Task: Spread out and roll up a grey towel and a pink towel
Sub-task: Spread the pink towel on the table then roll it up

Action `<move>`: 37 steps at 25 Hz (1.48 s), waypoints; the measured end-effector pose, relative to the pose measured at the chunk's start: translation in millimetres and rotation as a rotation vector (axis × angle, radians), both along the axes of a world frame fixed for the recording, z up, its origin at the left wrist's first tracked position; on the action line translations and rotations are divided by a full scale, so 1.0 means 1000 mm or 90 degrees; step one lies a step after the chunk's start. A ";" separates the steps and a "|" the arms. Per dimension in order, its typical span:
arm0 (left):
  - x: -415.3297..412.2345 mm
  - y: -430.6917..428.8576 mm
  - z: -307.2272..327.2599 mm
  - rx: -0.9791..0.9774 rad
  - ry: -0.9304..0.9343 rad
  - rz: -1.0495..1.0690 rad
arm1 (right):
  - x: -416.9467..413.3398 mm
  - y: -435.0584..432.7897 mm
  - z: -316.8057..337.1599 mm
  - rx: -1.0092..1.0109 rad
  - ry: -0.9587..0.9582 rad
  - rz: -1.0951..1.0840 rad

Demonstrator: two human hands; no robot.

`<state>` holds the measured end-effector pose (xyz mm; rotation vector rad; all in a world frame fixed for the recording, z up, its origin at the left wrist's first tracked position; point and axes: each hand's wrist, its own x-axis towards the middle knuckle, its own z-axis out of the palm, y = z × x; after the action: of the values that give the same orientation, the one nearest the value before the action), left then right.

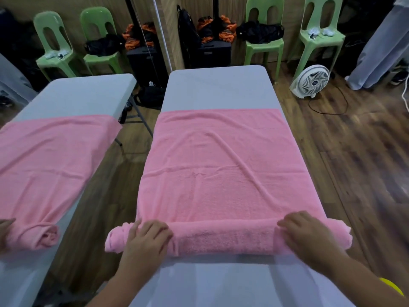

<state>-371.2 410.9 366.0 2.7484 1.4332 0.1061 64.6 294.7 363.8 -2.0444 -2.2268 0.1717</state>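
Here, in the head view, the pink towel [223, 173] lies spread across my grey-covered desk [214, 89], its far edge straight across the top and its sides hanging a little over both long edges. The near end is already rolled into a thick roll [225, 239] that runs from left to right across the desk. My left hand [147, 242] rests on the left part of that roll, fingers spread flat and pressing down on the cloth, not closed around it. My right hand [309, 235] lies on the right part in the same way, palm down, fingers splayed over the top of the roll. So both grips are wide and flat, pressing on the towel rather than clutching it. Long creases run slantwise through the flat part of the towel beyond the roll. Bare grey cover shows near me, below the roll.

To the left a mirror [66, 129] repeats the desk and towel. Along the far wall stand green plastic chairs [264, 41] with dark bags on them, and a white fan [311, 82] sits on the wooden floor [354, 151] to the right. I see no grey towel in this view.
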 end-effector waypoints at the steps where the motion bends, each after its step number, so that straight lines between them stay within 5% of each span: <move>1: -0.003 -0.008 -0.006 -0.024 0.017 -0.017 | -0.009 -0.011 -0.004 -0.011 -0.012 0.015; 8: -0.040 0.007 -0.003 -0.138 0.087 0.050 | -0.005 -0.017 -0.006 -0.066 0.029 -0.034; 14: -0.042 0.039 0.007 -0.152 0.106 -0.024 | 0.017 0.027 0.025 -0.287 0.166 -0.024; 19: -0.018 0.034 0.008 -0.013 -0.014 0.006 | 0.004 0.027 0.006 -0.023 0.028 -0.018; 23: -0.005 0.013 -0.011 -0.092 0.090 -0.032 | -0.026 0.000 -0.019 -0.044 -0.028 -0.048; 26: -0.002 0.026 -0.005 -0.111 0.052 0.008 | -0.022 0.010 -0.019 -0.048 0.002 -0.071; 32: -0.010 0.040 0.018 -0.232 0.094 -0.090 | 0.001 0.031 0.033 -0.326 0.136 -0.004; 34: -0.003 0.062 0.022 -0.202 0.070 -0.054 | 0.007 0.053 0.032 -0.290 0.130 -0.035; 37: 0.003 0.072 0.017 -0.046 0.009 -0.016 | 0.003 0.059 0.019 -0.068 0.066 -0.068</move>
<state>-368.0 483.3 383.1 2.7143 1.3764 0.0330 67.8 353.3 383.3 -2.1488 -2.0837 0.3857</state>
